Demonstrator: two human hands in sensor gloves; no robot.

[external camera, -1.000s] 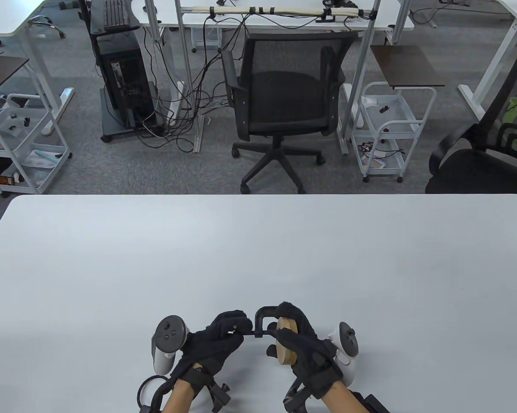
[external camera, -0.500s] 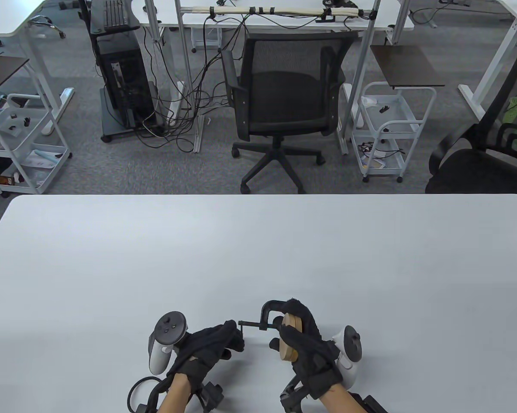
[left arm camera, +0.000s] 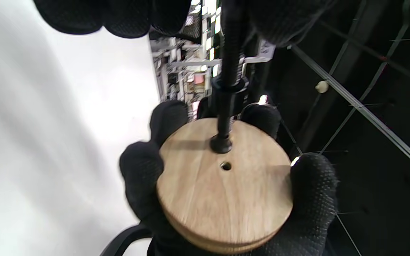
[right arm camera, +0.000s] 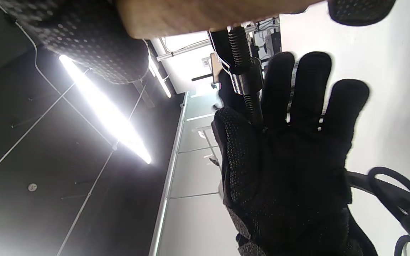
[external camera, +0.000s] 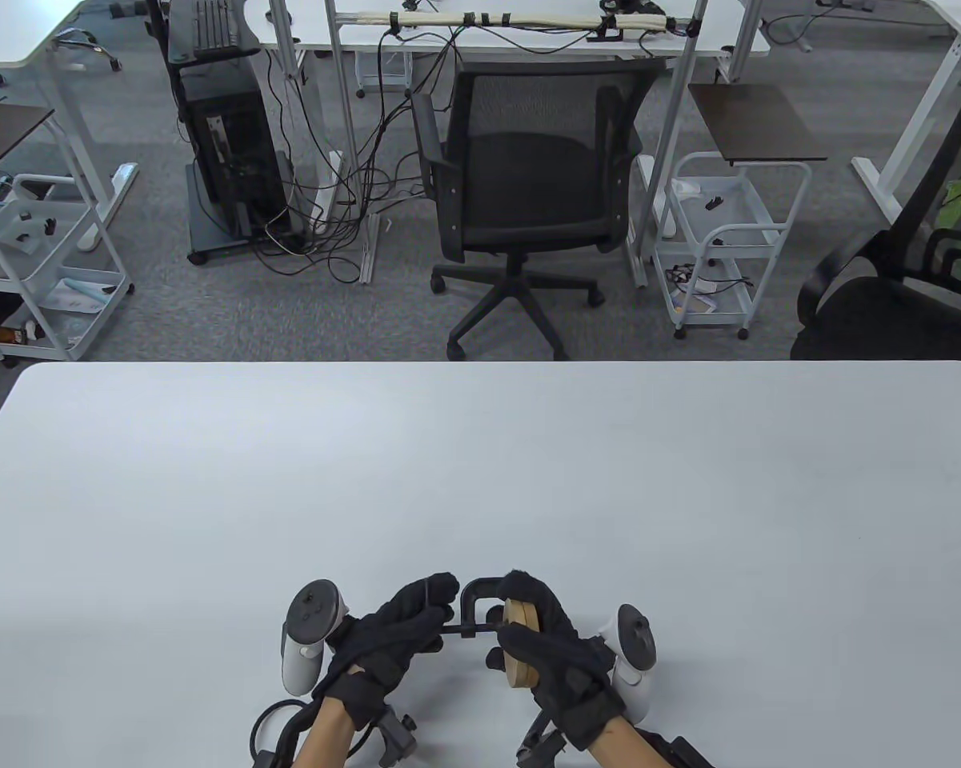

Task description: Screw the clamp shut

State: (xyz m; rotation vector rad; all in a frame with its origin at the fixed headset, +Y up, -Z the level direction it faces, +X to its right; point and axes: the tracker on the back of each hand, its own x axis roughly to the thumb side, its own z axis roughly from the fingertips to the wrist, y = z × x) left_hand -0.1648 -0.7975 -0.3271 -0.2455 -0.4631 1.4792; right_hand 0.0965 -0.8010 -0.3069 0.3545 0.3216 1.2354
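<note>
While both hands work close to the near edge of the white table (external camera: 480,480), most of its smooth top stretches bare toward the far edge and to either side. A black metal C-clamp (external camera: 474,596) is held just above the surface between the hands, its arched frame standing up and its threaded screw (left arm camera: 230,53) running toward the left. The right hand (external camera: 556,652) grips a stack of round wooden discs (external camera: 520,644), pale and grained with a small hole near the centre, fingers wrapped around the rim; the screw's tip presses on the disc face just beside that hole. The left hand (external camera: 392,636) touches the screw's outer end with its fingers mostly straight and together, thumb alongside; whether it pinches the handle I cannot tell. Both gloves are black knit with dotted palms. Beyond the table lies grey carpet with a black mesh office chair (external camera: 528,184), white wire carts (external camera: 728,240) and tangled cables.
</note>
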